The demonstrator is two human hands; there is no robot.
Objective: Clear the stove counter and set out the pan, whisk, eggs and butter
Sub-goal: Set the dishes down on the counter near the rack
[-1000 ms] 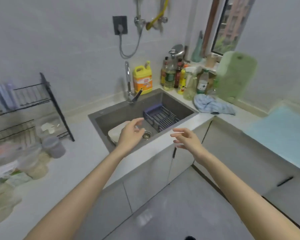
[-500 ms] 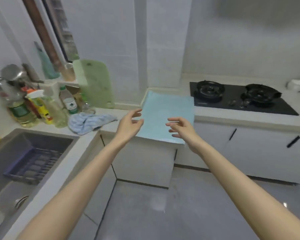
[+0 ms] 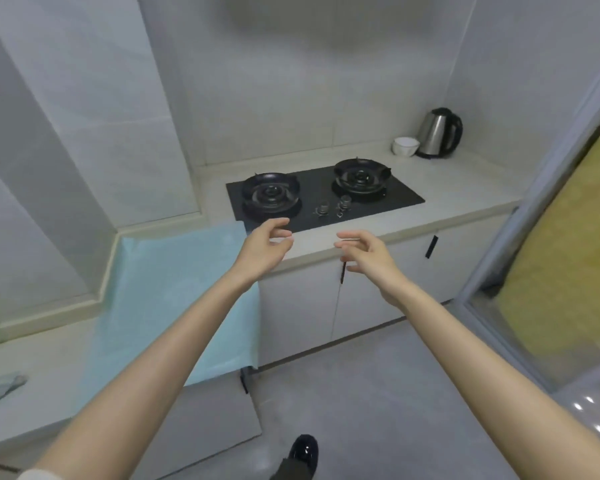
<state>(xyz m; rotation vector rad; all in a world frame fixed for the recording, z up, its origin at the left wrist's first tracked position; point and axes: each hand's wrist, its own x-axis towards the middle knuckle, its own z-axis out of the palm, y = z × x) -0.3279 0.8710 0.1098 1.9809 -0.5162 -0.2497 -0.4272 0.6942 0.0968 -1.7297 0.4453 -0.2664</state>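
Black glass makes the flat stove top (image 3: pixel 326 199), which sits in the pale stone desk (image 3: pixel 465 188). From the head camera you look down on its two round burners. Two small knobs (image 3: pixel 333 207) stand at the front between them, where a cook can reach them easily.

The left hand (image 3: pixel 262 249) and the right hand (image 3: pixel 368 252) are held out in the air, just in front of the desk edge. They are apart from each other and touch nothing. The fingers (image 3: pixel 279 222) of both hands are loosely spread and a little bent, and they hold nothing. I think the hands are out like this because the person faces the stove and is ready to pick something up.

A shiny steel kettle with a black handle (image 3: pixel 439 133) stands in the back right corner of the desk. A small white bowl (image 3: pixel 405 146) sits just beside it. Both are well apart from the burners, maybe to keep them away from the heat. They look like the things to clear off first.

The pan, whisk, eggs and butter cannot be seen anywhere, so I think none of them is set out yet.

A light blue sheet (image 3: pixel 174 289) covers the lower top left of the stove and hangs over its front, maybe to keep it clean. White cupboard doors (image 3: pixel 302 306) are under the desk.
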